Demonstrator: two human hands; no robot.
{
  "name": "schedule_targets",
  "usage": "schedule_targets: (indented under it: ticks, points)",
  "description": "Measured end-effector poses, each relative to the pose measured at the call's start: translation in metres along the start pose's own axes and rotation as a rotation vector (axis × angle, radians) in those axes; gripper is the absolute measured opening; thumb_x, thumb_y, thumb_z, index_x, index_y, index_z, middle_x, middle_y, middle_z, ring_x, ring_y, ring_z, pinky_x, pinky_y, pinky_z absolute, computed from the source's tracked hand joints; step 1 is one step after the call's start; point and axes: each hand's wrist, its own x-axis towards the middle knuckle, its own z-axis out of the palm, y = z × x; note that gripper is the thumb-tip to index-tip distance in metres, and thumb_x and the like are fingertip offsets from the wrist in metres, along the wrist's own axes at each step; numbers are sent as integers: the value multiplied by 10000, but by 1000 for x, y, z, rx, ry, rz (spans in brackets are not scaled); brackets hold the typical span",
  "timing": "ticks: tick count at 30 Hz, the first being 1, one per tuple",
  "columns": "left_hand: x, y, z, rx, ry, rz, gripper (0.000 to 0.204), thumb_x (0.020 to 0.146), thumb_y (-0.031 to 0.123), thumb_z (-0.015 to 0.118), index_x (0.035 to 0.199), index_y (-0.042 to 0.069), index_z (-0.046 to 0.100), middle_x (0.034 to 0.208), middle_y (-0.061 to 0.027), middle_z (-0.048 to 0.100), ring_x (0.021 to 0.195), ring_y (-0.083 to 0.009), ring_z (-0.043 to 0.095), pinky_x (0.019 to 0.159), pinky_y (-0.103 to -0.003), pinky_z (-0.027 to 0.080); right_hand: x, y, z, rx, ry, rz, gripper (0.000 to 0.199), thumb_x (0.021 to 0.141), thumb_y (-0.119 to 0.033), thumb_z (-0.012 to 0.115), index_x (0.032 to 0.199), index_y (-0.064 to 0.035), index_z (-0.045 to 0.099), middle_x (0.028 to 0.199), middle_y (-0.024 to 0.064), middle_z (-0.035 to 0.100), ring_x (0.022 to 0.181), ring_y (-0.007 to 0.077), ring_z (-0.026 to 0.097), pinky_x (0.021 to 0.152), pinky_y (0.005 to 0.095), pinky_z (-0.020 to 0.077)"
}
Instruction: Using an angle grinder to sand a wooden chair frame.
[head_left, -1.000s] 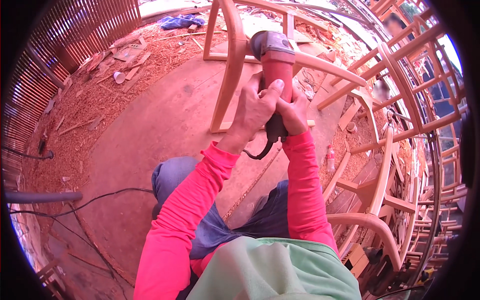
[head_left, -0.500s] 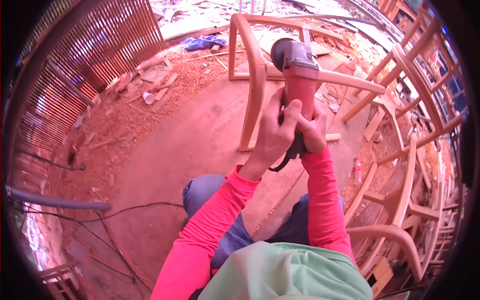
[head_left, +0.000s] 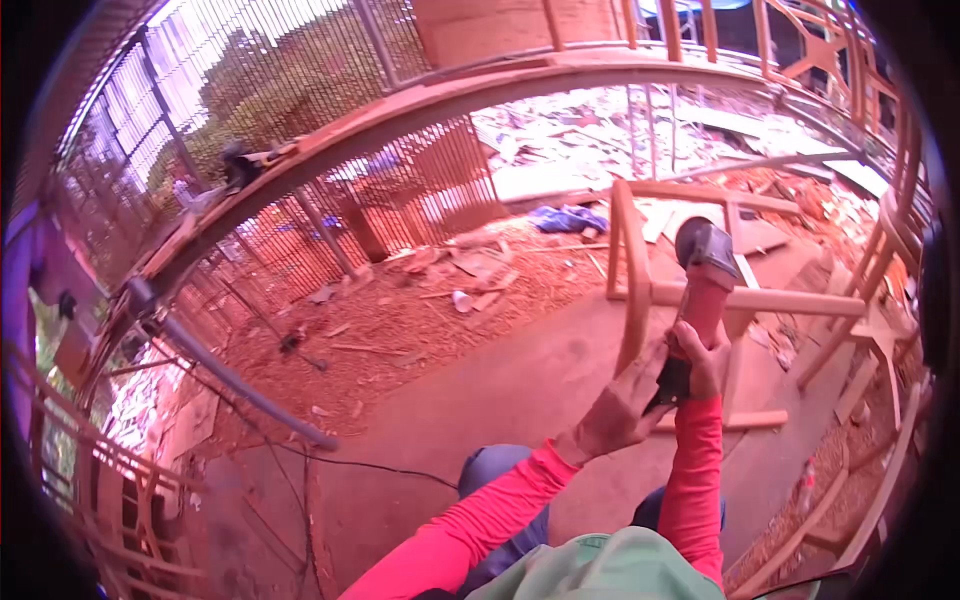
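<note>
An angle grinder (head_left: 706, 303) with a red body, grey gear head and round disc points away from me, its head up by the chair frame. My right hand (head_left: 706, 356) is wrapped round the body from the right. Against the left side of its black rear end lies my left hand (head_left: 622, 406), closed on it as far as I can see; some fingers are hidden behind the tool. Just beyond stands a bare wooden chair frame (head_left: 634, 270), partly covered by the grinder. I cannot tell whether the disc touches the wood.
More wooden chair frames (head_left: 880, 250) crowd the right side. A grey pipe (head_left: 250, 388) and a black cable (head_left: 390, 465) lie to the left. Wood shavings (head_left: 380, 350), a white cup (head_left: 461, 301) and blue cloth (head_left: 568, 219) are on the ground. A slatted fence (head_left: 400, 190) stands behind.
My view has swung up and left, so the scene sits lower and further right. My left hand has slid back along the grinder toward its rear end; my right hand keeps its grip.
</note>
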Motion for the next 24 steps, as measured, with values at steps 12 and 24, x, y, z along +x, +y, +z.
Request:
schedule_targets:
  ticks: [12, 24]
  points:
    - [-7, -7, -5, 58, 25, -50, 827, 909, 89, 744, 1576, -101, 294, 1587, -335, 364, 1450, -477, 441, 1166, -474, 438, 19, 41, 4, 53, -72, -36, 221, 917, -161, 794, 999, -23, 643, 817, 36, 682, 680, 103, 651, 593, 243, 512]
    - [145, -53, -415, 1342, 743, 116, 235, 1012, 206, 627, 1110, -5, 656, 1079, -158, 669, 987, -305, 670, 848, -418, 584, 18, 23, 4, 32, -48, -8, 276, 923, -232, 762, 934, 20, 650, 678, 89, 654, 522, 194, 663, 481, 333, 569]
